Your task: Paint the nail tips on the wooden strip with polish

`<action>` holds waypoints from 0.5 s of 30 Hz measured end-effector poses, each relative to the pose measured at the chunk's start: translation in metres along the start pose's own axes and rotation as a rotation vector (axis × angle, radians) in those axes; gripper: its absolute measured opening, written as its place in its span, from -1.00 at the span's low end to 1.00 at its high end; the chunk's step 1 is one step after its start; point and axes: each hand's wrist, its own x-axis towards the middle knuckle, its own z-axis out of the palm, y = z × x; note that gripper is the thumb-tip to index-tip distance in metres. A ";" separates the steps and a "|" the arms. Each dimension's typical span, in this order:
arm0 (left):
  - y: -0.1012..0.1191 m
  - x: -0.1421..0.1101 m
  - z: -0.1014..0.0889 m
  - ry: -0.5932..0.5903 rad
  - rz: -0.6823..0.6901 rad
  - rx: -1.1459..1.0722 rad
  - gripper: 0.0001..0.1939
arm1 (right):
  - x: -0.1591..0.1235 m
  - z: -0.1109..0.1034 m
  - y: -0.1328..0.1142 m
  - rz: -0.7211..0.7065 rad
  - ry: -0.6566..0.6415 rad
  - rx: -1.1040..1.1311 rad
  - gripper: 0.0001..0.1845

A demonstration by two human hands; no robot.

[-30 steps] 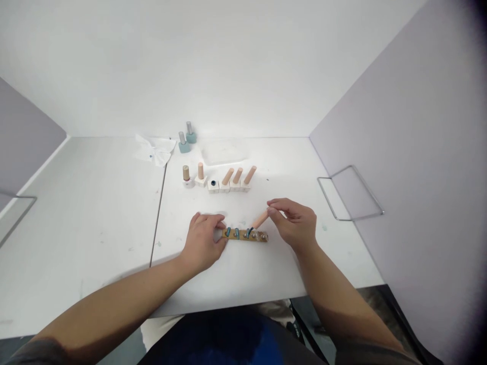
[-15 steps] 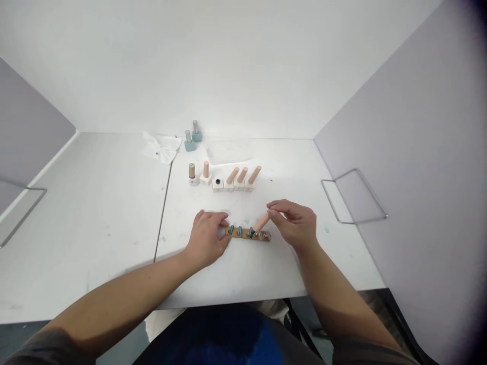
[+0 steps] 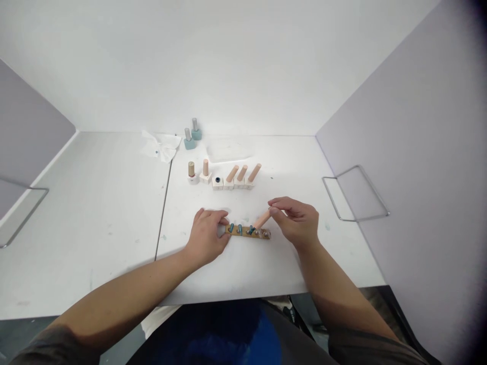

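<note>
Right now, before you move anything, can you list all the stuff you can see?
wooden strip: 1, tan, near the table's front, with three teal fasteners and two silver ones
wooden dowel: 1, peach, above the strip's right end
white blocks with pegs: 4, white and peach, in a row
white block with a dark hole: 1, white, in that row
small bottle: 1, tan cap, white base, left of the row
silver-capped bottles: 2, teal, behind the row
crumpled tissue: 1, white, back left
clear tray: 1, see-through, behind the row
wire handle: 1, silver, right panel
table: 1, white, under everything
left hand: 1, at the strip's left end
right hand: 1, pinching the dowel
</note>
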 end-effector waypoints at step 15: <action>0.002 0.000 -0.003 -0.018 -0.001 0.008 -0.61 | 0.001 -0.002 -0.004 -0.043 -0.031 0.050 -0.91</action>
